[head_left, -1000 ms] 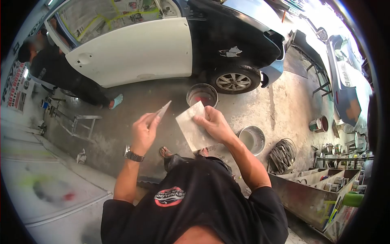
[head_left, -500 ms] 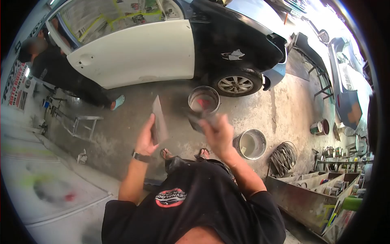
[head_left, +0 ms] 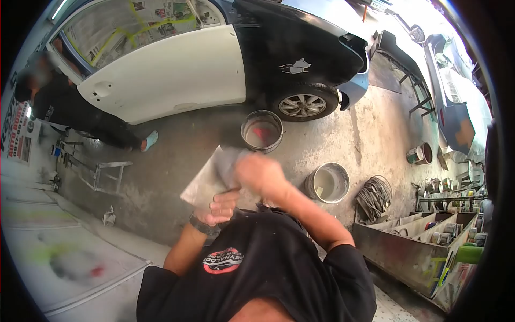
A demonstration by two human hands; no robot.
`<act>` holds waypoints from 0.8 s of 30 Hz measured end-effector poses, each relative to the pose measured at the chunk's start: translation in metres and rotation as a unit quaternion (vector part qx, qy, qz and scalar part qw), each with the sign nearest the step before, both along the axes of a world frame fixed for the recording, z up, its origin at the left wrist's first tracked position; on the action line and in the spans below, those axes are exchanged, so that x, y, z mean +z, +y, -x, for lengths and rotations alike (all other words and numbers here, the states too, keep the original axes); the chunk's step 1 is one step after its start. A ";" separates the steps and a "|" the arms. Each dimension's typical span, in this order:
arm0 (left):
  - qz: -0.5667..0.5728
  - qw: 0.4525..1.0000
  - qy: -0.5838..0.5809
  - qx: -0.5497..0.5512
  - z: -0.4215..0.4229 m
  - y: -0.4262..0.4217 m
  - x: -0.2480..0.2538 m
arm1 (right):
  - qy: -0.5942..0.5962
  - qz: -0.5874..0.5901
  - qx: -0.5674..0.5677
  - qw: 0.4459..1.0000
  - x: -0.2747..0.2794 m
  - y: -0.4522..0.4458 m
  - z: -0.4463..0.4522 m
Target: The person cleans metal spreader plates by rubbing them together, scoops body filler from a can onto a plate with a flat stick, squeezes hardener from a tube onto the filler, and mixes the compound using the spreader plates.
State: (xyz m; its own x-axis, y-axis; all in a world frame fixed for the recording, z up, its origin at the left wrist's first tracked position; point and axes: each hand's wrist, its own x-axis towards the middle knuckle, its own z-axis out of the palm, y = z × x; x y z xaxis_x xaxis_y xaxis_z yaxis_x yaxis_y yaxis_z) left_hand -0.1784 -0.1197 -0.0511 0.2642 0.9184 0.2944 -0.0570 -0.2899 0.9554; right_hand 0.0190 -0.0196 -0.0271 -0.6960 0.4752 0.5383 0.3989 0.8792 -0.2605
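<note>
My left hand [head_left: 217, 208], with a watch at the wrist, is closed around the lower edge of a pale grey flat rectangular plate [head_left: 199, 183]. Its face tilts up in front of my shirt. Reaching across from the right, my right hand [head_left: 262, 174] is closed on a dark grey flat piece [head_left: 229, 165], smeared by motion. That piece overlaps the plate's right side; whether they touch I cannot tell. Just beyond my hands stands a round bucket [head_left: 262, 146] with something red inside.
A second bucket [head_left: 328, 183] stands to the right, near a coiled cable [head_left: 374, 197]. Ahead is a car with a white door [head_left: 166, 80] and a rear wheel [head_left: 303, 104]. A person [head_left: 70, 102] leans at its left end. A compartmented metal bin [head_left: 397, 244] sits at lower right.
My right hand has moved left and down from beside the bucket, bringing the dark grey piece to the plate. My left hand has shifted right and turned the plate's face upward.
</note>
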 end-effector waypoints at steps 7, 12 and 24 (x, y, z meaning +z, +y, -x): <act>0.485 0.552 -0.655 -0.177 0.015 0.006 0.008 | 0.155 0.150 0.011 0.976 0.076 -0.020 -0.015; 0.534 0.730 -0.418 0.086 0.017 0.004 0.015 | 0.129 0.105 0.085 0.982 0.084 -0.055 0.003; 0.436 0.881 -0.074 0.167 0.025 -0.008 0.065 | 0.072 0.375 -0.136 0.914 0.033 0.026 -0.024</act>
